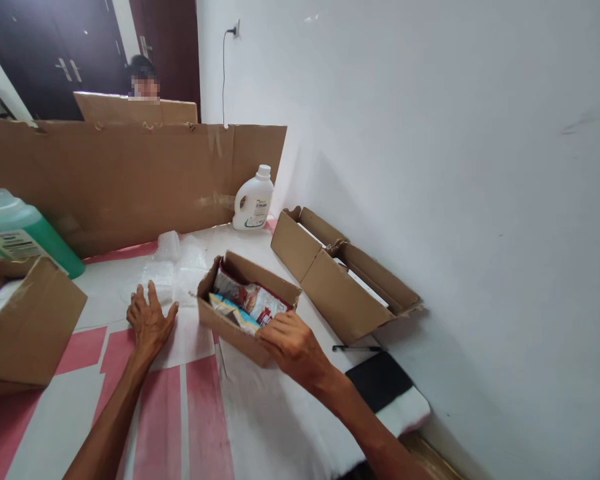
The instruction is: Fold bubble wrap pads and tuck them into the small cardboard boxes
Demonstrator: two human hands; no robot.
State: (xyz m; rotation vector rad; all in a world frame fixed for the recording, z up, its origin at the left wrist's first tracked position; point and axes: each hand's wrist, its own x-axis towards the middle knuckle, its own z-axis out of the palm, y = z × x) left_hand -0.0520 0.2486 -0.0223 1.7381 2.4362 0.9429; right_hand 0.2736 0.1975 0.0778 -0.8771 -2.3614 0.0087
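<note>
My right hand (296,348) has it now, fingers curled over the right end of the small open cardboard box (233,336), foil packets (263,305) inside, sitting just nearer me than the white handled jug (255,205). The box's long axis slants far-left to near-right, so that grip's on the near end; my left hand (149,323), spread and holding nothing, lies apart, nearer and left of the jug.
</note>
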